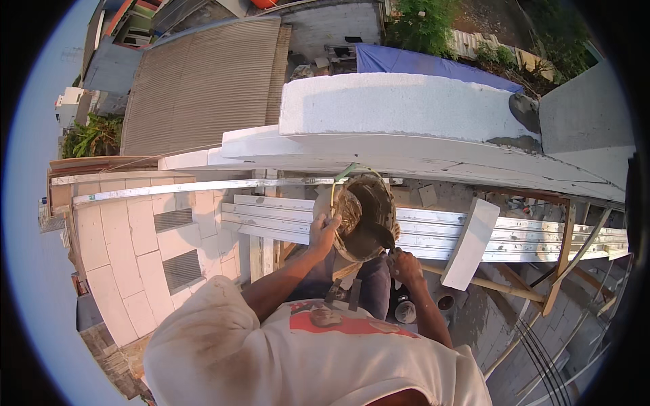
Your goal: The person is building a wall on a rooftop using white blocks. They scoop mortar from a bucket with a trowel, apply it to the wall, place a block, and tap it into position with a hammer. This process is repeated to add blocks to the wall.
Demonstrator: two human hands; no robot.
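Note:
A mortar-caked bucket (384, 189) is tilted in front of my body, with dark grey wet mortar (365, 240) inside. Its wire handle (332, 196) with a green grip (345, 172) rises over the far rim. My left hand (324, 231) is closed on the bucket's left side. On the right, my right hand (407, 266) is closed around what looks like a trowel (385, 237); its dark blade reaches into the bucket, and the handle is mostly hidden by my fingers.
A white block wall (406, 105) runs across ahead, with grey mortar (525, 111) at its right end. Below the bucket lie metal scaffold planks (433, 233), carrying a loose white block (472, 243) on the right. Wooden poles (569, 250) cross at the right, above a deep drop.

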